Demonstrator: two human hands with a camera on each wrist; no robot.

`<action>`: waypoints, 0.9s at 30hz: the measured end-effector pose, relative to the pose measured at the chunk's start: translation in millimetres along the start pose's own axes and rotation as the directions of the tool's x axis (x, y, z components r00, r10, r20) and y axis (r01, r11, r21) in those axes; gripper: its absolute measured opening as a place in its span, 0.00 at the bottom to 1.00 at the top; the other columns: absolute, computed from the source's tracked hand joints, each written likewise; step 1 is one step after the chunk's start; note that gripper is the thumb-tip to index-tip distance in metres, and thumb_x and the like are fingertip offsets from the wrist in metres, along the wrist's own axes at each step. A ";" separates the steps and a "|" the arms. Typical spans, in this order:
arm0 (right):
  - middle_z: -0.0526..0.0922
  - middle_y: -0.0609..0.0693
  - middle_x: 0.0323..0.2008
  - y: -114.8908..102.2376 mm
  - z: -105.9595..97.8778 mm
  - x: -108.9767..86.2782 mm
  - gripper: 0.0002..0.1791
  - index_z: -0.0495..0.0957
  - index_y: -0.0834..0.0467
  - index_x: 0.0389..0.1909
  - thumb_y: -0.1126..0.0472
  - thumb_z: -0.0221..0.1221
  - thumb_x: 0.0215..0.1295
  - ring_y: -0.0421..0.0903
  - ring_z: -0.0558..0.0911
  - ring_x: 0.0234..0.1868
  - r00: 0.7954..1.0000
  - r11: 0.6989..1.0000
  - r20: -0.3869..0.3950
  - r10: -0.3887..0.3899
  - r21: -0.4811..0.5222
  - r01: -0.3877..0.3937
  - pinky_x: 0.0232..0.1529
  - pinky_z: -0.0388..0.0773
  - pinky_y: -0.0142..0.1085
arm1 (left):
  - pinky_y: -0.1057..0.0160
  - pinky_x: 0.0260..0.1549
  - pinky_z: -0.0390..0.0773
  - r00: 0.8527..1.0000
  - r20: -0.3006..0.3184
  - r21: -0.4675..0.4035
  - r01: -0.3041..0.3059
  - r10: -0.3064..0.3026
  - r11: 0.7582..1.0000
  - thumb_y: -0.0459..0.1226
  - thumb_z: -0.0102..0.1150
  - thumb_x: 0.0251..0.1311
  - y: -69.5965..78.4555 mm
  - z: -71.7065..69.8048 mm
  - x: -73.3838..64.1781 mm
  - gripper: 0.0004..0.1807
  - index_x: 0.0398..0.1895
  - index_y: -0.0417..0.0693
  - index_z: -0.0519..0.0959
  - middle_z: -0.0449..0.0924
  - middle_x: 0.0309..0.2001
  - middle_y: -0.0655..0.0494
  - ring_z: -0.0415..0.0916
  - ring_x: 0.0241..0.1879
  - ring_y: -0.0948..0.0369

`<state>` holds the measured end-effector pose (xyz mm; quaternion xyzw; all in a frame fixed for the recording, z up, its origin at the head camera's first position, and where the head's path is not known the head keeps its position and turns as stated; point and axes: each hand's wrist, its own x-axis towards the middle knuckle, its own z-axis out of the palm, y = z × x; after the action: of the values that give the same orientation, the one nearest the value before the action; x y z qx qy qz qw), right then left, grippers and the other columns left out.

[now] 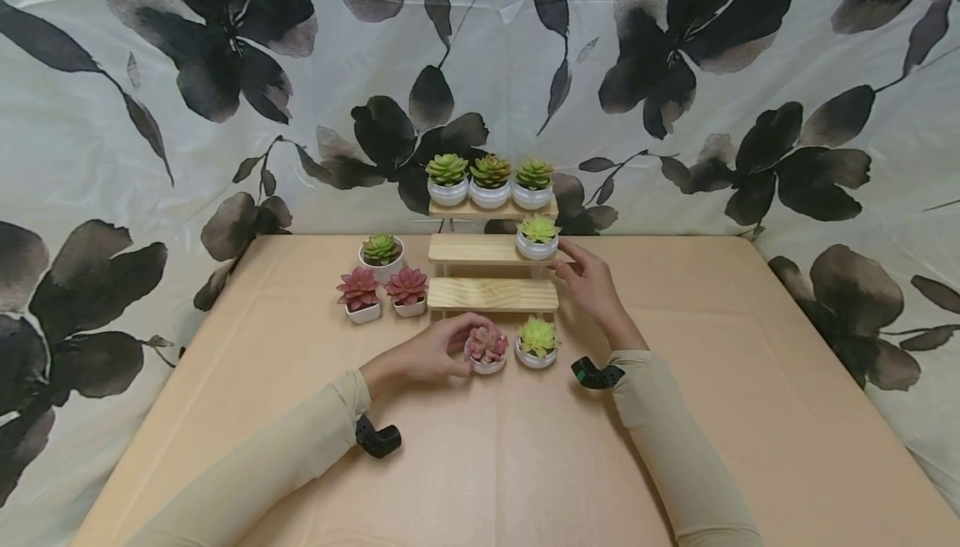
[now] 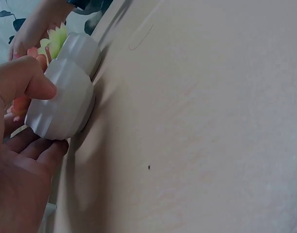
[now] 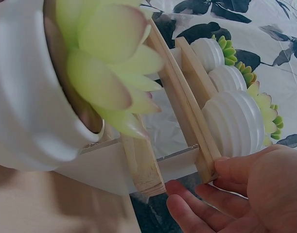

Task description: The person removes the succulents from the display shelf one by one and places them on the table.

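My left hand (image 1: 438,348) curls its thumb and fingers round a white pot with a pink succulent (image 1: 486,345), low over the table. Just right of it stands a white pot with a light green succulent (image 1: 537,338). At the right end of the wooden tiered stand (image 1: 491,293), my right hand (image 1: 592,280) has its thumb at the middle board's end, fingers extended, holding no pot. Beside that thumb, another light green succulent (image 1: 537,234) sits in its ridged white pot (image 3: 235,124) on the middle board.
Three green succulents (image 1: 491,180) line the top board. Left of the stand are a green succulent (image 1: 381,251) in a round pot and two dark pink succulents (image 1: 360,288) in squarish pots. The table (image 1: 465,464) meets a flower-printed cloth (image 1: 510,55) behind.
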<state>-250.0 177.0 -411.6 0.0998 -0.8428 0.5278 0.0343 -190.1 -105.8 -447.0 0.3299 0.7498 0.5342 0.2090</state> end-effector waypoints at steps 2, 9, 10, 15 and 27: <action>0.69 0.55 0.69 0.3 0.2 0.1 0.26 0.63 0.52 0.71 0.57 0.51 0.73 0.58 0.80 0.57 1.000 1.000 0.001 -0.002 -0.004 0.002 0.60 0.77 0.51 | 0.63 0.66 0.70 1.000 0.000 -0.009 0.005 -0.005 1.000 0.19 0.56 0.47 -0.8 -0.8 -0.5 0.37 0.65 0.40 0.64 0.69 0.62 0.43 0.66 0.66 0.53; 0.70 0.56 0.67 0.6 0.5 -0.3 0.27 0.63 0.52 0.71 0.57 0.51 0.73 0.58 0.80 0.57 1.000 1.000 0.003 -0.006 -0.010 0.006 0.60 0.78 0.51 | 0.58 0.69 0.67 0.999 -0.030 0.001 0.039 -0.039 0.999 0.26 0.65 0.52 -0.5 -1.8 -6.4 0.37 0.67 0.44 0.64 0.68 0.65 0.46 0.66 0.67 0.53; 0.71 0.56 0.67 0.6 0.5 -0.3 0.27 0.63 0.52 0.71 0.57 0.51 0.73 0.58 0.80 0.57 1.000 1.000 0.002 -0.005 -0.010 0.005 0.60 0.78 0.51 | 0.57 0.68 0.68 0.998 -0.043 0.018 0.044 -0.043 0.999 0.29 0.68 0.52 0.3 -1.5 -7.1 0.38 0.67 0.45 0.64 0.68 0.65 0.47 0.67 0.67 0.53; 0.69 0.55 0.68 0.9 0.5 -0.4 0.26 0.63 0.53 0.71 0.58 0.51 0.73 0.57 0.80 0.57 1.000 1.000 -0.002 -0.006 -0.018 0.006 0.60 0.78 0.51 | 0.58 0.62 0.75 0.990 -0.134 0.073 0.063 -0.052 0.995 0.36 0.73 0.49 -0.4 1.3 -7.5 0.37 0.64 0.45 0.68 0.72 0.62 0.48 0.74 0.60 0.52; 0.69 0.54 0.69 1.1 0.7 0.1 0.26 0.63 0.52 0.71 0.57 0.51 0.73 0.56 0.79 0.58 1.000 1.000 0.001 -0.008 -0.007 0.008 0.61 0.77 0.51 | 0.58 0.58 0.79 0.980 -0.187 0.084 0.081 -0.065 0.993 0.36 0.72 0.51 -0.8 3.1 -5.3 0.32 0.59 0.41 0.71 0.74 0.57 0.44 0.77 0.56 0.50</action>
<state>-250.3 176.8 -412.9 0.1033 -0.8443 0.5245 0.0364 -184.5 -107.7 -449.0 0.2605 0.8010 0.5197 0.1430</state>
